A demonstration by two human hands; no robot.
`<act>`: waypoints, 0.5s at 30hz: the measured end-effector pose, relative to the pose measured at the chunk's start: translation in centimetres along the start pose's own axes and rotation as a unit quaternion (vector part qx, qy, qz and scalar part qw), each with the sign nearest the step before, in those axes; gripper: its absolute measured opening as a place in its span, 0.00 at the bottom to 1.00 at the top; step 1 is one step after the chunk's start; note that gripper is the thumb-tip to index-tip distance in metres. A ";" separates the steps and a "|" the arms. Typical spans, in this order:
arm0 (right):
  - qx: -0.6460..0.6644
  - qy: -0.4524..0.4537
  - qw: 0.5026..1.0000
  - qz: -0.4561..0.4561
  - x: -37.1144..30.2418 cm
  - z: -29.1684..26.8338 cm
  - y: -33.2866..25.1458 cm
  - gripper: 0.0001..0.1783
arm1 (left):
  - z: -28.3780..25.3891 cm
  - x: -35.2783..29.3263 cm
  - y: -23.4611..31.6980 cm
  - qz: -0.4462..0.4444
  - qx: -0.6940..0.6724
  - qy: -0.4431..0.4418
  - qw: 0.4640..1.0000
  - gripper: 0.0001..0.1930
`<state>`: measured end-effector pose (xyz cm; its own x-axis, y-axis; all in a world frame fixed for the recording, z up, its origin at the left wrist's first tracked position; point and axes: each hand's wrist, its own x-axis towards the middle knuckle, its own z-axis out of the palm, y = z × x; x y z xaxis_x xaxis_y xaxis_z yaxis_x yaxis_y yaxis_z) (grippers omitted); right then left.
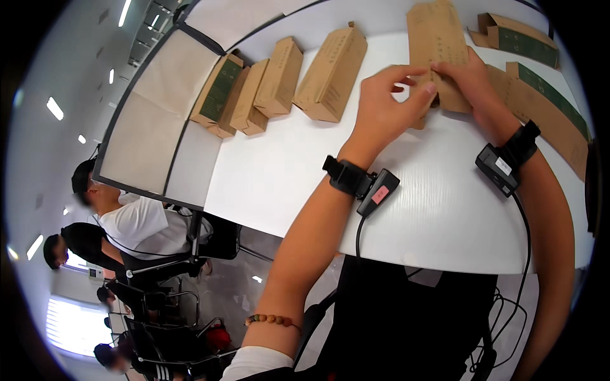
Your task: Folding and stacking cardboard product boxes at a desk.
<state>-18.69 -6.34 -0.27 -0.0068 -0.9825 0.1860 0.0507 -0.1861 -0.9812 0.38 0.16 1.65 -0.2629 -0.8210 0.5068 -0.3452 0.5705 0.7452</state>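
And here the left hand (389,101) pinches the lower end of a brown carton (437,32) over the white table's (273,171) far side, right hand (473,79) gripping its edge, contents hidden, other cartons (333,73) lined up leftward.

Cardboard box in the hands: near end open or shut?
The box looks open: a flap juts from its near end, by the left hand.

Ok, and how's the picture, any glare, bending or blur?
Head view, light: the window at lower left is blown out, and the ceiling lights glare; head view, shape: the fisheye curves the white tabletop's near edge and the long box at right; head view, focus: the held carton looks fairly sharp.
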 end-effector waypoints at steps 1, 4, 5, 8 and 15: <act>0.006 -0.002 1.000 -0.004 0.4 -0.4 0.4 0.32 | -0.3 0.0 0.5 0.026 0.043 0.053 0.997 0.14; -0.015 -0.017 1.000 0.001 0.4 -1.0 0.7 0.32 | -3.2 -0.3 1.3 0.074 0.104 0.250 0.960 0.12; -0.012 -0.017 1.000 0.001 0.7 -0.8 1.0 0.32 | -5.3 -1.1 1.4 0.087 0.150 0.294 0.940 0.12; -0.044 -0.008 0.998 -0.038 0.5 -0.7 1.1 0.33 | -14.0 -5.1 -0.7 0.088 0.424 0.363 0.825 0.17; -0.026 -0.036 0.997 -0.060 0.7 -1.0 1.2 0.33 | -22.4 -11.2 -7.1 -0.168 0.407 0.348 0.828 0.33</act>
<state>-19.63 -7.25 -1.40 0.0624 -0.9510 0.3029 0.0022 -0.3033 -0.9529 25.94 4.79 0.35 0.4568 -0.5881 0.6674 -0.8600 -0.1001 0.5004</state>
